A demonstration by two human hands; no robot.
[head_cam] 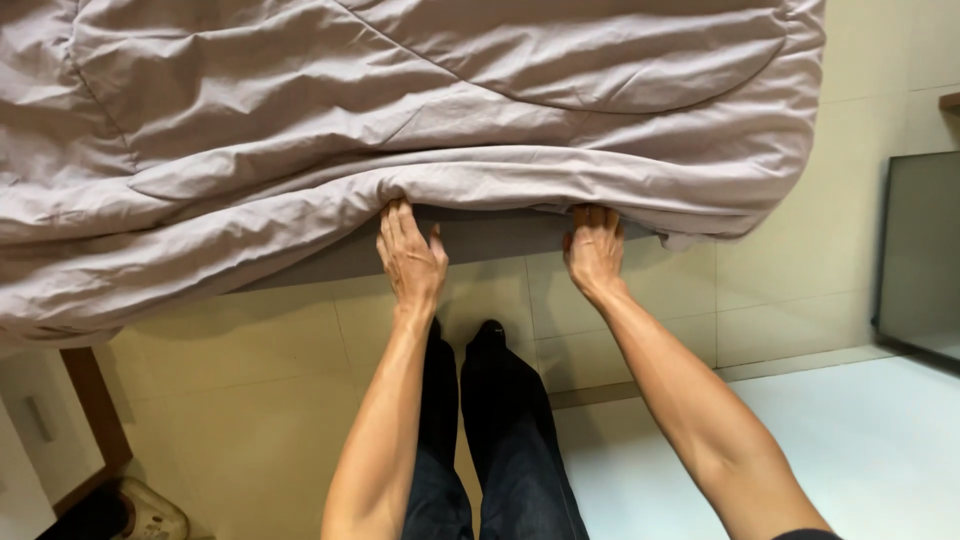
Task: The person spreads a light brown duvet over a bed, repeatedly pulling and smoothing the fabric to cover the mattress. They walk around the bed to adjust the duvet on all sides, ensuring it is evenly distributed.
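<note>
Both hands reach to the foot of the bed: the left hand point(410, 262) and the right hand point(594, 250) each have their fingertips tucked under the hanging edge of the mauve quilted fabric duvet point(420, 110), curled on its hem, seemingly for an even hold. It lies rumpled across the grey mattress point(480, 240), above the cream tiled floor point(270, 400).

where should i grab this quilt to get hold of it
Take the quilt by its thick rolled hem along the near bed edge, coming from below with palms up, as the left hand and right hand do; the overhanging fold offers a firm grip.
</note>
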